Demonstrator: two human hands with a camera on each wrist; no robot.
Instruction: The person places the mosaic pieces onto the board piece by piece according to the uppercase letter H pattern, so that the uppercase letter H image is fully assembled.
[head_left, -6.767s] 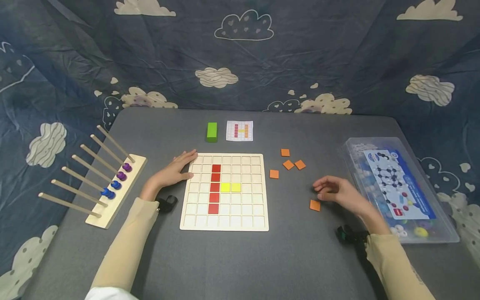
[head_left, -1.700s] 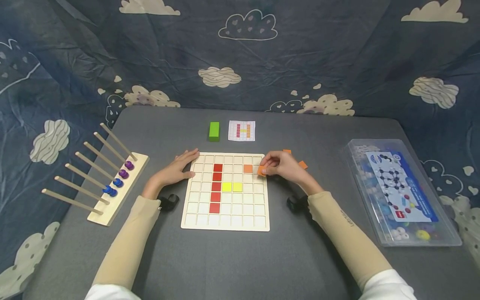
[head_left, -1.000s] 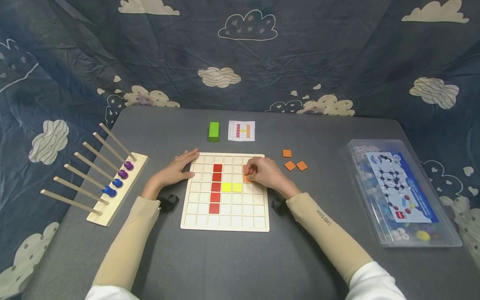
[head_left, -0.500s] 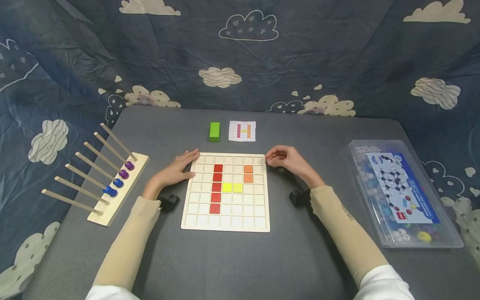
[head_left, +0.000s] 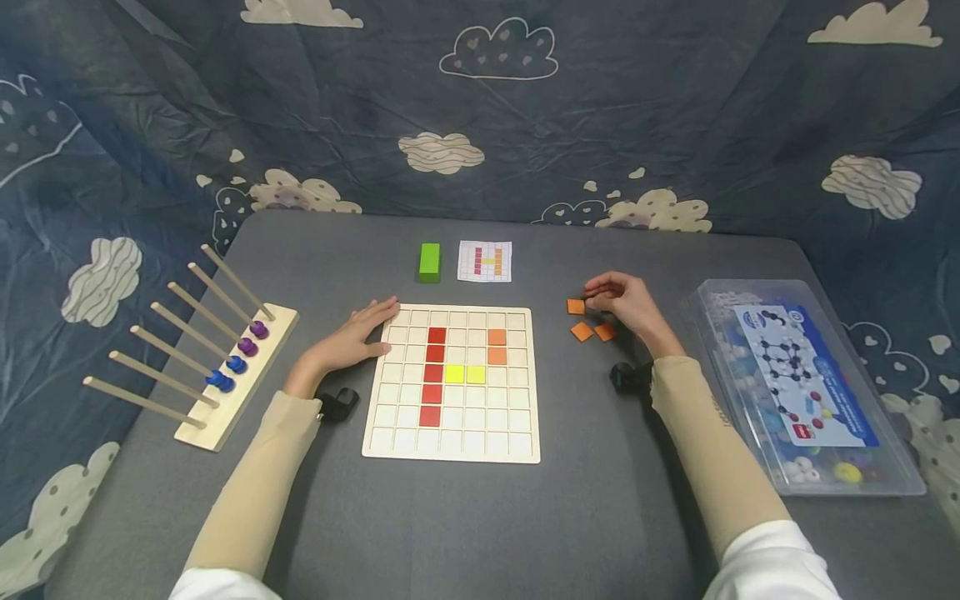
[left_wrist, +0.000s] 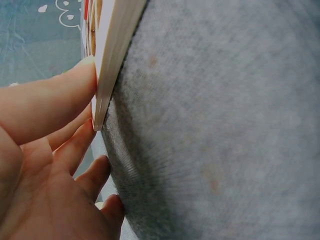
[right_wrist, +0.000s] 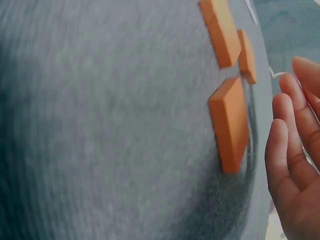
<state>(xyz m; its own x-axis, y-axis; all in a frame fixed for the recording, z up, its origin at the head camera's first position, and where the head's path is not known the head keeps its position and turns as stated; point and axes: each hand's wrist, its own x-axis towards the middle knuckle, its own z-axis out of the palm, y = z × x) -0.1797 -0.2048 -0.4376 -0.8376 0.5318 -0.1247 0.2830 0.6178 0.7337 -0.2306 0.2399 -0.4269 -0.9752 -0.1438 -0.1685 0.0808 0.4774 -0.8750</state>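
Note:
A wooden grid board (head_left: 501, 437) lies on the table, with a column of several red tiles (head_left: 432, 373), two yellow tiles (head_left: 476, 374) and two orange tiles (head_left: 497, 356) in its cells. My left hand (head_left: 337, 348) rests at the board's upper left edge, fingers extended; in the left wrist view the thumb and fingertips touch the board's side (left_wrist: 107, 65). Over to the right, three loose orange tiles (head_left: 582, 332) lie on the table. Beside them hovers my right hand (head_left: 630, 305), fingers slightly bent. Its wrist view shows these tiles (right_wrist: 231, 125) apart from the fingers (right_wrist: 277, 150), which hold nothing.
Beyond the board are a green block (head_left: 429, 263) and a card with a coloured grid pattern (head_left: 484, 262). A peg stand (head_left: 266, 337) with purple and blue pieces stands at left. A clear lidded box (head_left: 810, 383) sits at right.
Two orange tiles have gone from the table into the board's cells, placed by my right hand. That hand has since moved right, back to the loose tiles. My left hand stays put.

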